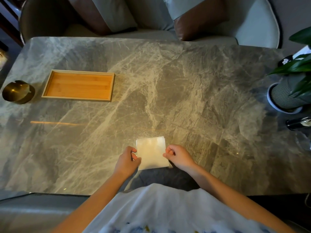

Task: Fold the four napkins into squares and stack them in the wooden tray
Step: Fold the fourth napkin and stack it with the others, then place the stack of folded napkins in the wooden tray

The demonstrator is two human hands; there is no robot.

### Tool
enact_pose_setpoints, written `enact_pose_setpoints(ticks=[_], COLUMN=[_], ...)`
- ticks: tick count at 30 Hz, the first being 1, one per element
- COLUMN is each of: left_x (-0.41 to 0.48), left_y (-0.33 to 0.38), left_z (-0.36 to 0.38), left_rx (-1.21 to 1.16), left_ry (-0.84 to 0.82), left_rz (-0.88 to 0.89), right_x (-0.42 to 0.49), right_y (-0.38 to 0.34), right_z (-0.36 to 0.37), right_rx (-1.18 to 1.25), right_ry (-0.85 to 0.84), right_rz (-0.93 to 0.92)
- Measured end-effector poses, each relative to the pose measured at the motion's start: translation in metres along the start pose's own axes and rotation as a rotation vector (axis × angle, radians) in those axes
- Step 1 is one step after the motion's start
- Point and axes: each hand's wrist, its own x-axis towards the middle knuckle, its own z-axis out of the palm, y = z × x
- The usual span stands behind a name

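- One grey veined marble table (168,81) spreads before the person.
- One shallow rectangular wooden tray (79,84) sits at its far left.
- One white square napkin (151,153) lies flat at the near edge, well apart from the tray.
- Two hands hold it: the left hand (127,161) pinches its left edge, the right hand (179,157) its right edge.

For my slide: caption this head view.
Left hand and right hand pinch white napkins on marble table; wooden tray lies empty.
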Motion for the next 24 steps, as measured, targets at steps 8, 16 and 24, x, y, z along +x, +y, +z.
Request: enact_pose_setpoints(ticks=[8,16,24], left_x=[0.000,-0.010,-0.009], left_y=[0.007,0.024,0.030], left_z=[0.000,0.010,0.004], left_rx=[0.129,-0.280,-0.414], left_ry=[0.005,-0.035,-0.073], left_rz=[0.024,-0.085,-0.264], right_x=[-0.003,-0.002,-0.002], right_y=[-0.005,-0.019,-0.019], right_z=[0.004,0.003,0.004], right_rx=[-0.084,-0.320,-0.329], right_ry=[0.082,0.099,0.105], right_rz=[0.069,0.098,0.092])
